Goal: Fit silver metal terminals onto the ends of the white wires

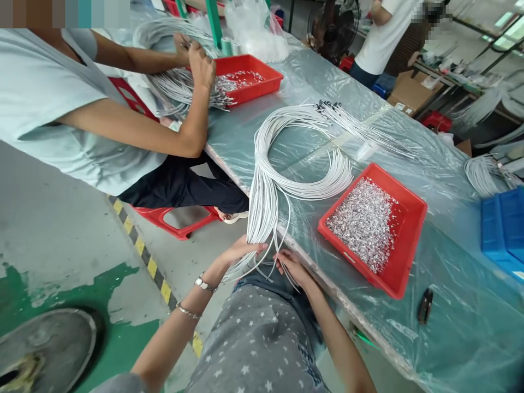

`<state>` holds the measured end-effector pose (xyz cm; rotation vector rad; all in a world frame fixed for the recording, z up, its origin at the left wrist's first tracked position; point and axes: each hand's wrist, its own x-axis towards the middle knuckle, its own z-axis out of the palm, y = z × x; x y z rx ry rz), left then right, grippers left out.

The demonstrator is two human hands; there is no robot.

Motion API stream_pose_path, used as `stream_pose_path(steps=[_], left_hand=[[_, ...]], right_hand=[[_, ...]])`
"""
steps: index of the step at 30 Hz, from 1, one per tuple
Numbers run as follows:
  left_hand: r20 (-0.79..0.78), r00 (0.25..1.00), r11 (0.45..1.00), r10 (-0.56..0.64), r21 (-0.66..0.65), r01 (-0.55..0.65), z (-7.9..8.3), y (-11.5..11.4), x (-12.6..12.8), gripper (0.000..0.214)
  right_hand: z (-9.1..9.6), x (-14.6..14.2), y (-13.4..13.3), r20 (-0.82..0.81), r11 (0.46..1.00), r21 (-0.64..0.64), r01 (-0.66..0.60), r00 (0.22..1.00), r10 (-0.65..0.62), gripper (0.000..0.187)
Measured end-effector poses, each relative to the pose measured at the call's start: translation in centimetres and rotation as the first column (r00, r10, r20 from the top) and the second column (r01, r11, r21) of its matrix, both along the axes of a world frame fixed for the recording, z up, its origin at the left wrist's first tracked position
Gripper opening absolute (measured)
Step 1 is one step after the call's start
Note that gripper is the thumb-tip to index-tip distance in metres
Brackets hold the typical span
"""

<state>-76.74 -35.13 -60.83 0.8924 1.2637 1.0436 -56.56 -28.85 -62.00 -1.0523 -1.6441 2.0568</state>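
Note:
A thick bundle of white cables lies coiled on the table and hangs over its front edge toward my lap. My left hand is wrapped round the hanging part of this bundle. Just to its right, my right hand pinches a few cable ends apart from the rest; their tips stick out below the fingers. To the right of the coil stands a red tray with a heap of small shiny metal pieces. Small black snips lie on the table near that tray.
Straight white cables with dark ends lie behind the coil. A co-worker sits at the left, hands over another cable bundle beside a second red tray. A blue bin stands at the right. The table edge runs before me.

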Motion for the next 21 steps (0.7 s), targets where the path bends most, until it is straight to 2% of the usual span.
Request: stream_pose_path(steps=[4, 8, 11, 14, 21], left_hand=[[0.072, 0.997, 0.999, -0.025, 0.040, 0.022, 0.5, 0.0, -0.5, 0.027], [0.107, 0.989, 0.993, -0.099, 0.077, 0.091, 1.3, 0.1, -1.4, 0.029], [0.113, 0.980, 0.985, -0.162, 0.073, 0.154, 1.4, 0.1, -2.1, 0.027], [0.103, 0.975, 0.981, -0.195, 0.041, 0.192, 1.2, -0.2, -2.7, 0.025], [0.059, 0.987, 0.988, -0.150, -0.009, 0.151, 0.9, -0.4, -2.9, 0.023]], right_hand=[[1.6, -1.0, -1.2, 0.168, 0.961, 0.257, -0.099, 0.984, 0.056, 0.016], [2.1, -4.1, -1.3, 0.288, 0.909, 0.349, -0.228, 0.949, 0.127, 0.015], [1.6, -6.3, -1.1, 0.306, 0.896, 0.335, -0.290, 0.933, 0.188, 0.017], [0.8, -7.4, -0.9, 0.266, 0.905, 0.285, -0.315, 0.933, 0.241, 0.018], [-0.8, -9.0, -1.8, 0.091, 0.950, 0.137, -0.280, 0.959, 0.269, 0.023]])
